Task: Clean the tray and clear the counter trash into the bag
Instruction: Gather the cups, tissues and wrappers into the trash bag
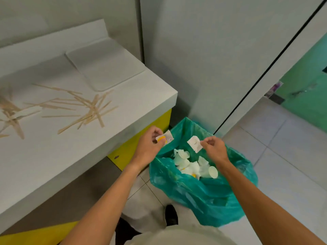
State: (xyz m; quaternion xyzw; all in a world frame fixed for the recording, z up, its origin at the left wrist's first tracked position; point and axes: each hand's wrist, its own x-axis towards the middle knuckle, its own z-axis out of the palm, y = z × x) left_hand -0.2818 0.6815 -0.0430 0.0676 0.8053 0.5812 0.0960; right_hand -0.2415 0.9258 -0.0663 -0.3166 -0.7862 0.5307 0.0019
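A green trash bag (208,193) stands open on the floor beside the counter, with crumpled white paper cups (192,167) inside. My left hand (150,144) grips a small white-and-yellow packet (165,137) at the bag's left rim. Over the bag's mouth, my right hand (215,147) pinches a white paper wrapper (194,144). A white tray (104,66) lies at the back of the white counter (53,152). Several wooden stir sticks (79,110) lie scattered across the counter.
The counter has a yellow cabinet front (141,144) below it. A grey wall panel (212,59) rises behind the bag. A green door (307,96) and tiled floor (283,156) lie to the right. My dark shoe (171,214) is near the bag.
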